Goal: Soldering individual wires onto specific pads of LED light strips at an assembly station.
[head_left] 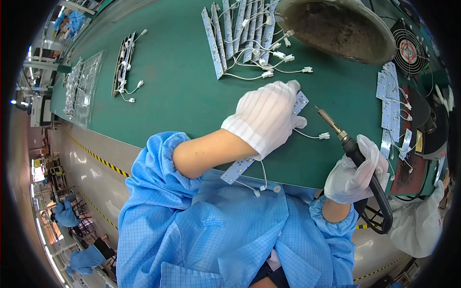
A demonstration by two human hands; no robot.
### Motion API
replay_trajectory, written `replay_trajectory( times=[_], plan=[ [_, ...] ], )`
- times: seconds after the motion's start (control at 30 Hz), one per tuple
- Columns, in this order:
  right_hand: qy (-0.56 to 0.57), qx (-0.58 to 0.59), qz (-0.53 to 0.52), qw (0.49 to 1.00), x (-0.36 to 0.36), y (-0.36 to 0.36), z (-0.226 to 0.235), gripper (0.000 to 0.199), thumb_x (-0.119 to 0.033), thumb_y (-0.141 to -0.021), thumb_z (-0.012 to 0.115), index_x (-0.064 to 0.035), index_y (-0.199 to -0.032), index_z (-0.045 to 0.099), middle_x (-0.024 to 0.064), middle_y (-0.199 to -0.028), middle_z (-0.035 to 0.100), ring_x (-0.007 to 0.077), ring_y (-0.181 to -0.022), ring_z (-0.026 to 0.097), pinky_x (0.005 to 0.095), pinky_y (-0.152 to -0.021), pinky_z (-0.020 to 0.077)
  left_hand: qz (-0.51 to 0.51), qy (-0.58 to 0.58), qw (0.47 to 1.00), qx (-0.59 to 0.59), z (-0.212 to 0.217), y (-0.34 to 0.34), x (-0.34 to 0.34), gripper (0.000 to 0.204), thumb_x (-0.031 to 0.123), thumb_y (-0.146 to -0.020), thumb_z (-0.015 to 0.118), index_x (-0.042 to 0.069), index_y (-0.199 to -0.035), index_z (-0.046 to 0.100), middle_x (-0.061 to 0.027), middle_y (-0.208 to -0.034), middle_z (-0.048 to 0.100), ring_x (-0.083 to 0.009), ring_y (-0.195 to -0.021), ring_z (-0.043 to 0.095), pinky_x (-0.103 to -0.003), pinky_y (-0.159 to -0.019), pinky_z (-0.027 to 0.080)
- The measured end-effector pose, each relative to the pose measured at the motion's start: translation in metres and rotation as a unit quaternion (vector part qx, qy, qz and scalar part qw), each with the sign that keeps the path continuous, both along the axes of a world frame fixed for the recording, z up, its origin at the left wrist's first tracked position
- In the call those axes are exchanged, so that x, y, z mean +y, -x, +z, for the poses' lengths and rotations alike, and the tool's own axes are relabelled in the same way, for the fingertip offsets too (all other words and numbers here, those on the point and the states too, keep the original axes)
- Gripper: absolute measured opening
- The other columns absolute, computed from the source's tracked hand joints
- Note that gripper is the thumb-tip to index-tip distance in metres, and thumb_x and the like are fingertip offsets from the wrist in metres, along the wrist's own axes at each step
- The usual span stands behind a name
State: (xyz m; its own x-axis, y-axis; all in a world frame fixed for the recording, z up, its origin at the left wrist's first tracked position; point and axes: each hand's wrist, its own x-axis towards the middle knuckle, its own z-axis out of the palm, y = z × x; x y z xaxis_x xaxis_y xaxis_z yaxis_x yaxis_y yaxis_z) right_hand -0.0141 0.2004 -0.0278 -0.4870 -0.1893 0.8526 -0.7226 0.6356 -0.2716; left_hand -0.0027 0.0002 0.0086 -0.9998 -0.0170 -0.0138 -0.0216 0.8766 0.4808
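My left hand, in a white glove, is closed over the middle of a light-blue LED strip board. The board slants from the table's front edge up past my fingers, its far end showing beyond them. White wires with plugs hang from it, and one plug lies on the table to its right. My right hand, also gloved, grips the black handle of a soldering iron. The iron's metal tip points up and left, a little apart from the board's far end.
Several wired LED boards lie at the back of the green table. More boards stack at the right, near a fan. A large dark-mouthed hood overhangs the back right. Left are a dark strip bundle and clear plastic trays.
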Motion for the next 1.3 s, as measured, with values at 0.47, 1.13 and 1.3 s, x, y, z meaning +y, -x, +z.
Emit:
replay_trajectory(
  times=[0.47,1.13,1.3],
  plan=[
    [0.108,-0.098,0.215,0.966,-0.001,0.001,-0.001,0.017,-0.003,-0.093,0.040,0.0075,-0.099,0.052,0.0176,-0.091,0.057,0.0258,-0.075,0.061,0.0378,-0.070,0.0558,-0.098,-0.293,0.951,-0.012,-0.010,-0.002,-0.012,0.029,0.022,-0.080,0.061,0.001,-0.100,0.061,-0.0163,-0.087,0.059,-0.0337,-0.078,0.057,-0.040,-0.069,0.046],
    [0.054,-0.071,0.187,0.978,-0.002,0.003,0.005,0.021,-0.008,-0.093,0.039,0.0072,-0.097,0.053,0.0200,-0.081,0.057,0.0246,-0.066,0.057,0.0387,-0.058,0.0504,-0.073,-0.287,0.955,-0.011,-0.011,-0.002,-0.013,0.030,0.024,-0.079,0.063,0.000,-0.097,0.060,-0.0188,-0.083,0.059,-0.0364,-0.075,0.055,-0.041,-0.068,0.045],
    [0.071,-0.036,0.182,0.980,-0.001,0.003,-0.005,0.022,-0.008,-0.094,0.036,0.0050,-0.107,0.049,0.0178,-0.086,0.059,0.0242,-0.072,0.058,0.0392,-0.066,0.0510,-0.051,-0.319,0.945,-0.055,-0.009,-0.002,-0.014,0.032,0.024,-0.080,0.061,0.000,-0.102,0.061,-0.0184,-0.084,0.059,-0.0326,-0.075,0.056,-0.037,-0.069,0.046]
  ],
)
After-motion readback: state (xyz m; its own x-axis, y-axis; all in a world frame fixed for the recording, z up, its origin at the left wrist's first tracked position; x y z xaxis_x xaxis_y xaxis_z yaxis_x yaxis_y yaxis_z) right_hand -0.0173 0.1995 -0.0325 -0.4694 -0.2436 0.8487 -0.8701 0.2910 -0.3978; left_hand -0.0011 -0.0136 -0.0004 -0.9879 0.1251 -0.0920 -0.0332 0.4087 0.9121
